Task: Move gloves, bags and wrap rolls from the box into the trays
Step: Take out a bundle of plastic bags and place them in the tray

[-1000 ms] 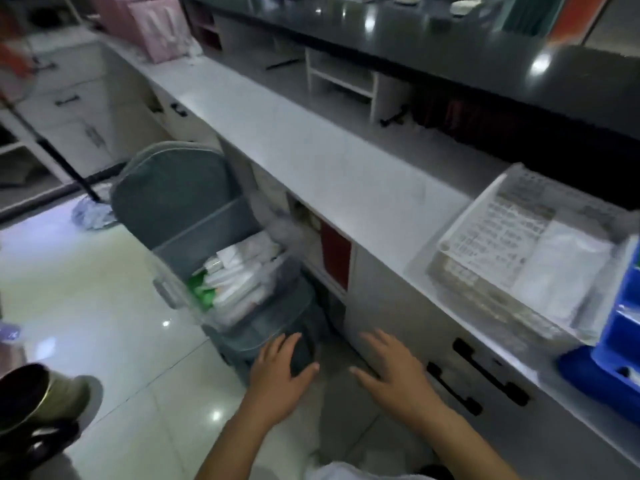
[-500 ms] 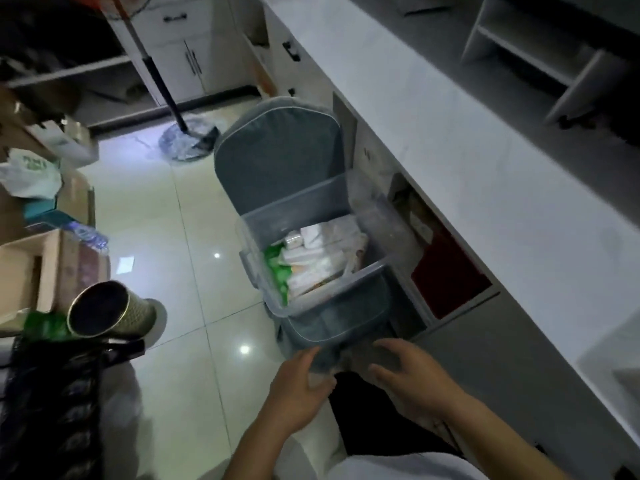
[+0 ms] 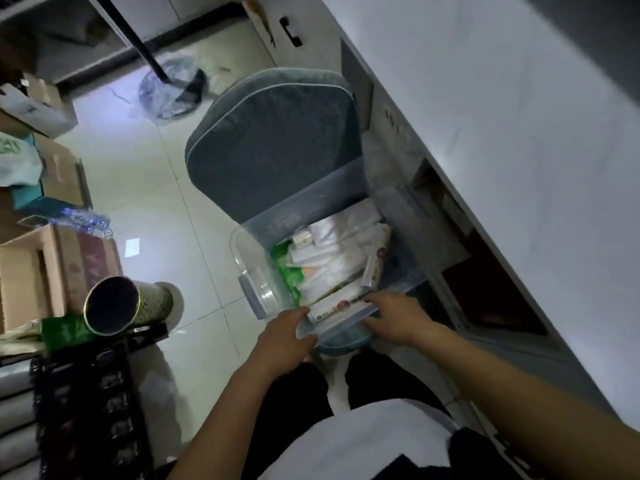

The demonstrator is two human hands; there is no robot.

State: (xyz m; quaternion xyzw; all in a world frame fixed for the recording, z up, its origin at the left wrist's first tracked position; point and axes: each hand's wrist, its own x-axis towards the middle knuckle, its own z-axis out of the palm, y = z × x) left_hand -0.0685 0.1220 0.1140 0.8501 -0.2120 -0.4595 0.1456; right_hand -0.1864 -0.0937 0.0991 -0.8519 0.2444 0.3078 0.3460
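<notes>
Head view: task barely begun, box still full on the chair
Both hands curl over the near rim of the clear box (image 3: 254, 258), left hand (image 3: 284, 336) at its left corner, right hand (image 3: 394, 318) at its right; white packets and rolls (image 3: 332, 261) all lie inside it on the grey chair (image 3: 273, 133) beside the counter (image 3: 502, 133); no trays in sight, so by my reading everything remains to move

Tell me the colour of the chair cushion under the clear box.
Grey-blue with pale piping along its edge; the chair cushion shows best in the head view.

clear box (image 3: 252, 268), white packs (image 3: 332, 265) inside
</notes>
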